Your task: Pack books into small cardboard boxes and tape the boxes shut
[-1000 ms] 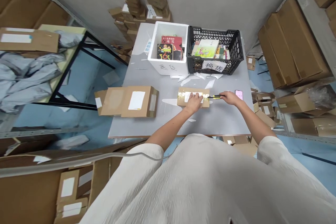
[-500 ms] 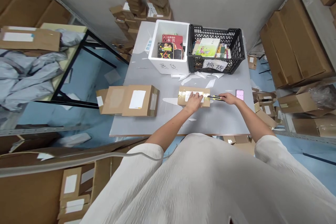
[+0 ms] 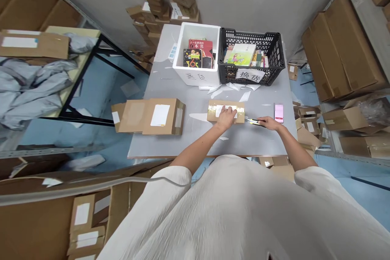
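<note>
A small taped cardboard box (image 3: 213, 116) with a white label lies on the grey table (image 3: 195, 142) in front of me. My left hand (image 3: 226, 117) rests on top of it, fingers spread over the label. In my right hand (image 3: 268, 123) is a utility knife (image 3: 255, 122), gripped by its handle. The knife points left at the box's right side, near its lower right corner; whether the blade touches the cardboard I cannot tell.
Behind the box stand a white foam box (image 3: 196, 78) and a black plastic crate (image 3: 274, 71), both holding books. Cardboard boxes (image 3: 175, 115) sit at the left. A phone (image 3: 278, 113) lies right of my right hand. Paper scraps (image 3: 244, 96) litter the tabletop.
My right hand with the utility knife has moved right and slightly toward me, off the box's top. The left hand stays on the box. The phone's screen looks different.
</note>
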Demonstrator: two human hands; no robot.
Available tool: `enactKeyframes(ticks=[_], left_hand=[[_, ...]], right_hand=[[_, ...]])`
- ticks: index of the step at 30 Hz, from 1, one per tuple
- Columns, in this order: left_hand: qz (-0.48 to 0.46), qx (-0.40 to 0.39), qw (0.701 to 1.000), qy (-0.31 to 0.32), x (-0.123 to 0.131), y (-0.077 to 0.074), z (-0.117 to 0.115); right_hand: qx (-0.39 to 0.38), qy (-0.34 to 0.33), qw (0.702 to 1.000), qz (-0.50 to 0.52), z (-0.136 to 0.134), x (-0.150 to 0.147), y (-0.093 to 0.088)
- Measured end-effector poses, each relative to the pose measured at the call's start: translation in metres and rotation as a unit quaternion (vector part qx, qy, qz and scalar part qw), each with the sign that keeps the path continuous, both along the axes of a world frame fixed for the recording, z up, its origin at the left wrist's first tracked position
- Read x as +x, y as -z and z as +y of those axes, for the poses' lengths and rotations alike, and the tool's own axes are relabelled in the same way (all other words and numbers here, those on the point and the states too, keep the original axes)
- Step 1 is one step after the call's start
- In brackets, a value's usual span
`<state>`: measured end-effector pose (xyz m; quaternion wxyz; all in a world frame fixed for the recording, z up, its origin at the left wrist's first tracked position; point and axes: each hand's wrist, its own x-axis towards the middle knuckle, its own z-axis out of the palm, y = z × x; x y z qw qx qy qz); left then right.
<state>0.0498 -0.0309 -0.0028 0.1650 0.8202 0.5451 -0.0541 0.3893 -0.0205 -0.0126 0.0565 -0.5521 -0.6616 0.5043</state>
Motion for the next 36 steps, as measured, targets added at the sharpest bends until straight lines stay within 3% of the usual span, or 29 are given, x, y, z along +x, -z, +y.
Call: enactKeyframes(ticks=[5, 9, 14, 20, 26, 36], left_hand=[[-0.021, 0.0, 1.0, 0.006, -0.003, -0.003, -0.001], [-0.056, 0.011, 0.998, -0.036, -0.006, -0.007, 0.003], [-0.063, 0.02, 0.995, -0.074, -0.001, -0.009, 0.018], [-0.077, 0.029, 0.995, -0.061, 0.007, -0.001, 0.026], [-0.078, 0.008, 0.995, -0.063, 0.009, -0.002, 0.029], [-0.097, 0.053, 0.991, -0.072, 0.004, 0.003, 0.004]], right_hand=[[-0.023, 0.107, 0.994, 0.018, -0.019, 0.006, -0.004], [-0.026, 0.14, 0.989, 0.049, -0.024, -0.004, -0.011], [0.066, 0.095, 0.993, 0.003, -0.028, -0.022, -0.024], [0.206, -0.017, 0.973, -0.099, -0.03, -0.032, -0.029], [0.231, -0.049, 0.958, -0.164, -0.027, -0.037, -0.025], [0.233, -0.021, 0.96, -0.156, -0.034, -0.047, -0.006]])
